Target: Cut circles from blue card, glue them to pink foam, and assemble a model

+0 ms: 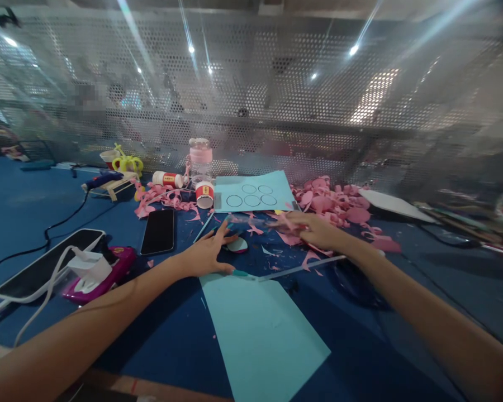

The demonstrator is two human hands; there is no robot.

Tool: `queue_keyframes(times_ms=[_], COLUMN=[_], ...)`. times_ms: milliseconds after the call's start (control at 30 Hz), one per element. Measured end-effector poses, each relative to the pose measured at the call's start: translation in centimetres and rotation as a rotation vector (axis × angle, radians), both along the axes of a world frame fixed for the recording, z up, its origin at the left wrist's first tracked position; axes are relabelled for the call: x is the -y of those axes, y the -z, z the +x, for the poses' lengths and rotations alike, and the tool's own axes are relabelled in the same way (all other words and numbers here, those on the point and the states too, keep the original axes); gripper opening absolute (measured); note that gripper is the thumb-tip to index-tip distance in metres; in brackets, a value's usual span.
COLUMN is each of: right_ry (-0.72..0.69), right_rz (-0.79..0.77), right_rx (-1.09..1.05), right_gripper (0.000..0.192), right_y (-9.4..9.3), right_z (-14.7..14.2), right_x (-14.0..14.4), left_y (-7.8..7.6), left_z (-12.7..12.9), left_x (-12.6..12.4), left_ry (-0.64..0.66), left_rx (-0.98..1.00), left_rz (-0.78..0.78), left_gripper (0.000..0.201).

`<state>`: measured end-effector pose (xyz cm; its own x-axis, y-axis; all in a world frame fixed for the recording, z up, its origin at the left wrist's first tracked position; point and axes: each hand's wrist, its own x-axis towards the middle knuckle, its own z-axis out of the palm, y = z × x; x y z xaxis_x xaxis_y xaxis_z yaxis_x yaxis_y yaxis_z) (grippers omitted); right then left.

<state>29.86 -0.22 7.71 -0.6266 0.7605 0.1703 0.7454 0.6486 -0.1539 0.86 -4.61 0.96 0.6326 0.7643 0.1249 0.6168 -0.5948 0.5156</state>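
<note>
My left hand (209, 254) is spread, its thumb at the top edge of a light blue sheet (268, 335) and its other fingers beside a small rounded pale blue-and-pink item (238, 245). My right hand (314, 230) reaches over the scraps; its fingertips are smeared by motion, and I cannot make out whether they hold anything. A thin pale strip (302, 268) runs from the sheet's top edge toward my right forearm. Farther back, another light blue sheet (255, 192) carries several drawn black circles.
Pink paper scraps (331, 201) heap at the back right, with more around two paper cups (204, 194) and a clear bottle (200, 159). At left lie a black phone (158, 231), a magenta power strip (119, 265), cables and a glue gun (104, 180). A perforated metal screen (243, 84) stands behind.
</note>
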Motion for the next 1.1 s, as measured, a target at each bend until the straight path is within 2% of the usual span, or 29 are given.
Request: queue_keyframes(times_ms=[67, 133, 300, 467, 600, 733, 933, 1100], right_ry=[-0.163, -0.255, -0.261, -0.29, -0.324, -0.31, -0.302, -0.349], right_rz=[-0.045, -0.03, 0.128, 0.074, 0.011, -0.03, -0.012, -0.033], right_rx=[-0.011, -0.011, -0.006, -0.194, -0.295, -0.345, -0.326, -0.354], right_gripper=[0.032, 0.03, 0.019, 0.032, 0.034, 0.036, 0.037, 0.036], right_y=[1.2, 2.2, 3.3, 4.8, 6.0, 6.0, 5.6, 5.8], right_z=[-0.5, -0.8, -1.8, -3.3, -3.9, -3.7, -3.6, -3.2], right_x=[-0.4, -0.8, -0.6, 0.3, 0.1, 0.4, 0.8, 0.7], left_y=[0.2, 0.2, 0.1, 0.2, 0.1, 0.0, 0.1, 0.2], left_z=[-0.1, -0.1, -0.1, 0.0, 0.0, -0.1, -0.1, -0.1], left_x=[-0.1, -0.3, -0.5, -0.5, -0.5, -0.4, -0.5, -0.5], left_ry=[-0.015, -0.009, 0.017, -0.012, -0.009, 0.0, 0.001, 0.007], left_rx=[0.018, 0.044, 0.085, 0.051, 0.041, 0.006, -0.023, -0.02], left_rz=[-0.029, -0.047, -0.074, -0.066, -0.071, -0.048, -0.023, -0.023], left_gripper=[0.116, 0.118, 0.121, 0.12, 0.119, 0.115, 0.114, 0.114])
